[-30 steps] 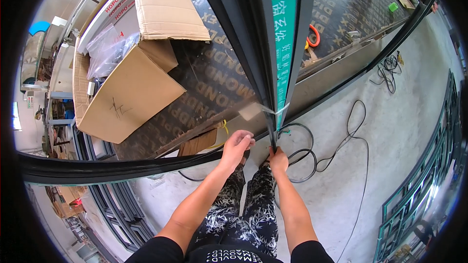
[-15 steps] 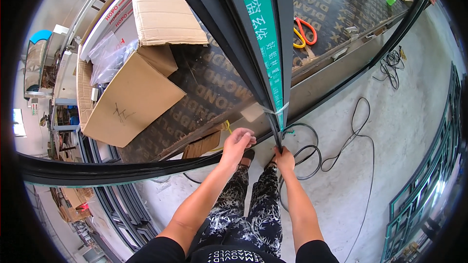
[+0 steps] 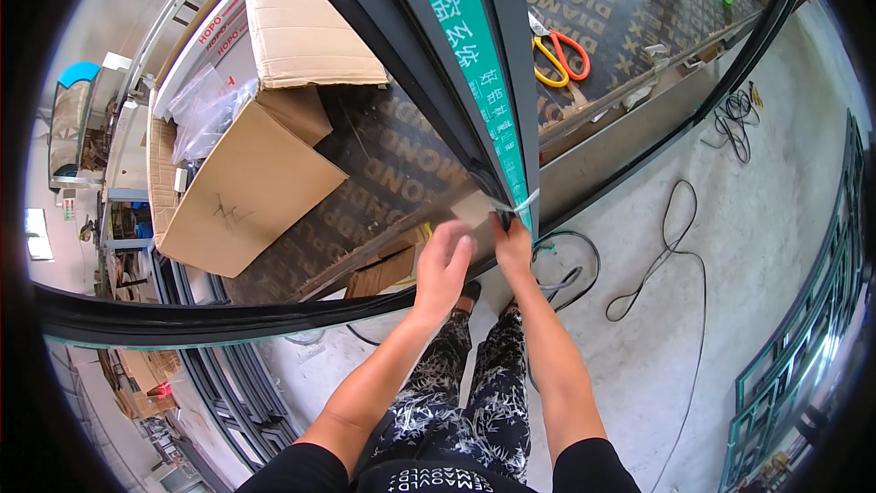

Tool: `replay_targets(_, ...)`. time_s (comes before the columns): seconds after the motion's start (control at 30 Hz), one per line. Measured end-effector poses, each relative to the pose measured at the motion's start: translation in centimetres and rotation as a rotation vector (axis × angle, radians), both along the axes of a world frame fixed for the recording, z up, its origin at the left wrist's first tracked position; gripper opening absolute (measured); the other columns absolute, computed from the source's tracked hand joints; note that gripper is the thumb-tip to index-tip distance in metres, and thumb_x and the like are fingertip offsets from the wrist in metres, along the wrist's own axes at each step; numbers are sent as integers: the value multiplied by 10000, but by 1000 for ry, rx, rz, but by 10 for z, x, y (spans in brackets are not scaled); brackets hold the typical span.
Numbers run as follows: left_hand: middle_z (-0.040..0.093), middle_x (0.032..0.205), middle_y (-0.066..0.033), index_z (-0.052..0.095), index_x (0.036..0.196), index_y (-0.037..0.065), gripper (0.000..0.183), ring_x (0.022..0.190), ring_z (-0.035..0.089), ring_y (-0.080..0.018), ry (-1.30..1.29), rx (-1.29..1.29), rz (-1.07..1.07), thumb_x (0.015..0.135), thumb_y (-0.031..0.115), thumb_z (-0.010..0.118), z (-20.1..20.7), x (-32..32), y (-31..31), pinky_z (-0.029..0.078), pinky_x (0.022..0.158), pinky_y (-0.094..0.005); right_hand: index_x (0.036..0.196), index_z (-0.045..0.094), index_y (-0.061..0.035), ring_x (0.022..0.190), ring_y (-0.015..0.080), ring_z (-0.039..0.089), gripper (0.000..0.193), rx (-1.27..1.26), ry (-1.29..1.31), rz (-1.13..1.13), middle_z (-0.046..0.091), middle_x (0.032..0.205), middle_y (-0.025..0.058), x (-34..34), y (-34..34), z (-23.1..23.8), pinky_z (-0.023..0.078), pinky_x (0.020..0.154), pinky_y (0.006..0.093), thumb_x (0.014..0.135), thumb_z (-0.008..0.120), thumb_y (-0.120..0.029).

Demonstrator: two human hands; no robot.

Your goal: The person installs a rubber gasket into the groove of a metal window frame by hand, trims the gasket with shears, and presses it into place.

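Observation:
A dark aluminium window-frame bar (image 3: 511,64) with green printed film (image 3: 470,55) rises from near my hands toward the top of the view. Along its left side runs a black rubber sealing strip (image 3: 488,184), and a pale tie (image 3: 522,204) crosses the bar low down. My right hand (image 3: 513,246) is closed round the strip at about the tie; its fingertips are partly hidden. To its left, my left hand (image 3: 443,267) hovers empty, thumb apart and fingers loosely bent, slightly blurred. A long black frame bar (image 3: 210,318) curves across just beyond my body.
Behind the frame is a dark board-topped table (image 3: 383,151) bearing an opened cardboard box (image 3: 251,187) and scissors (image 3: 559,59) with red and yellow handles. Black cable (image 3: 671,251) lies looped on the floor at right. Green-edged frames (image 3: 794,310) stand at far right, more frames (image 3: 233,393) at lower left.
My right hand has moved up along the strip to the tie. My left hand has risen slightly and turned more upright. The filmed bar has shifted a little left, uncovering more of the scissors.

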State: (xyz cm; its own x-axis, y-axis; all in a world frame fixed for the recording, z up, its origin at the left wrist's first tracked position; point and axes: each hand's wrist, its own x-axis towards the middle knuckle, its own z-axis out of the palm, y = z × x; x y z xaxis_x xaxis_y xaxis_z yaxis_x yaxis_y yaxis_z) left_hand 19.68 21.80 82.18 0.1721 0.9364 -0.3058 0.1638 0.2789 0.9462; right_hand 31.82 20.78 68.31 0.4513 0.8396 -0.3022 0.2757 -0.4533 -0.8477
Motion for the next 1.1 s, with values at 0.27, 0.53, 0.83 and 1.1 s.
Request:
replay_targets(0.27,599,927,-99,563,1076,-11,204,796,625,-178,456,530,117,892,75,588,48,43,50,502,705,-281,964,630,37,818,409,619,316,203,127,-359,648,886,247,-33,17,26,471,718,417,876,620,-267)
replay_targets(0.53,656,858,-105,616,1002,15,205,747,658,-226,453,523,247,848,149,637,44,60,38,510,661,-311,1009,634,34,857,297,656,325,155,455,-290,678,926,188,-32,26,-28,479,777,360,856,633,-252)
replay_targets(0.83,595,741,-93,600,827,83,138,718,589,-313,526,581,284,717,150,651,43,63,50,464,579,-392,988,630,35,905,435,601,331,120,182,-249,636,959,270,-31,20,-7,468,787,434,843,628,-264)
replay_targets(1.1,493,630,-77,538,706,62,103,596,493,-279,567,850,409,700,58,641,49,66,59,387,541,-374,979,595,39,870,438,590,339,202,-389,-43,630,869,218,-17,-4,40,480,756,462,815,635,-255)
